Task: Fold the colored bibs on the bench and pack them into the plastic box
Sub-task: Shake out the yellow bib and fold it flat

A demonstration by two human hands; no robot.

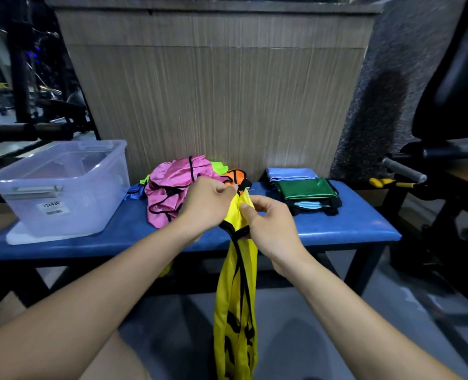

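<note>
Both hands pinch the yellow bib point(237, 311) at its top, mid-frame — left hand point(208, 205) and right hand point(268, 226) close together — so its long axis hangs straight down off the bench point(337, 229), the box point(60, 185) standing at left, nearer the left hand.

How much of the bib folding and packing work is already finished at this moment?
Done: folded light blue and green bibs lie stacked on the blue padded bench. In hand: left hand and right hand grip a hanging yellow bib. Left: the crumpled pink, orange and green pile, and the clear plastic box, which looks empty.
</note>
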